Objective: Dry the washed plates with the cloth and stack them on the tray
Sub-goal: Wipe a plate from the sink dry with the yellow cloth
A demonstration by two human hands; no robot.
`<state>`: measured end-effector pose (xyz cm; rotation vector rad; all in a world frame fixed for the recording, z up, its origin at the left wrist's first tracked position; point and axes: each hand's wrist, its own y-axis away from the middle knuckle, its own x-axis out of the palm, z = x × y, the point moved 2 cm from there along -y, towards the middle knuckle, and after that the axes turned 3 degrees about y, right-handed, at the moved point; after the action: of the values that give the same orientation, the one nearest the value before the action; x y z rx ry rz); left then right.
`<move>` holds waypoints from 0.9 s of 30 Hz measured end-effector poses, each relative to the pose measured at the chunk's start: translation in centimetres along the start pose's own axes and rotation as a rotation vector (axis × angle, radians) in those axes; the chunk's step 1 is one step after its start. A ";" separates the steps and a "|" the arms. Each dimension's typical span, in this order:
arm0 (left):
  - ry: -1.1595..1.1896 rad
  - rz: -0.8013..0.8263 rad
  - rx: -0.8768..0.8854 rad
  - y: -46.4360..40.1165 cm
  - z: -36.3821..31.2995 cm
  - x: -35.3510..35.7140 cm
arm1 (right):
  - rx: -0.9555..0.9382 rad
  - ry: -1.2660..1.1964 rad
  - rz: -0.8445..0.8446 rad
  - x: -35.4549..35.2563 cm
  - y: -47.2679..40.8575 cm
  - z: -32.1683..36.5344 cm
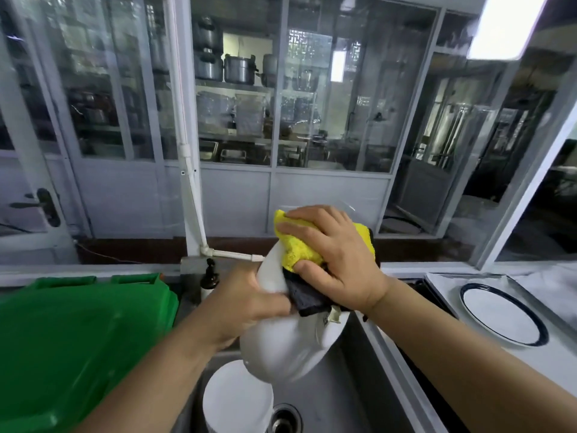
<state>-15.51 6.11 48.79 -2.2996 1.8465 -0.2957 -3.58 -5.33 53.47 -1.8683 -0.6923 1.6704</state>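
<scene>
Drying is underway over the steel sink (349, 398): the person has a white plate (281, 348) tilted up on edge above the basin, well clear of the desk. Their left hand (249, 303) grips its upper rim, fingers curled round the edge, while the right hand (335, 260) presses a yellow-and-dark cloth (296, 248) flat against the plate's face, fingers wrapped over the wad. Another white plate (234, 398) sits down in the sink by the drain. Off to the right, a blue-rimmed plate (499, 314) already lies on the metal tray (437, 281) on the desk, so I'd guess the stack has barely started. A green bin lid (78, 332) sits just left of the sink.

Handling-wise, that plate looks like stiff glazed ceramic, probably hefty enough and slick while wet, and it would chip on the steel if dropped. Rim grip with the thumb over the edge seems the safest hold; the cloth is soft and bunches easily.
</scene>
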 end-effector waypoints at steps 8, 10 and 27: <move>0.025 0.069 -0.118 -2.8 2.4 4.6 | 0.462 -0.286 -0.028 -0.6 5.8 -6.8; -0.003 0.068 -0.153 -3.8 3.2 5.9 | 0.665 -0.466 -0.132 -0.7 8.9 -9.2; -0.306 -0.010 -0.294 -24.3 15.4 35.2 | 1.552 -0.232 -0.433 -9.9 45.6 -32.9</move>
<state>18.87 -22.81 41.76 -2.3700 1.8193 0.3324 29.20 -46.91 32.20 -0.3841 0.1988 1.3578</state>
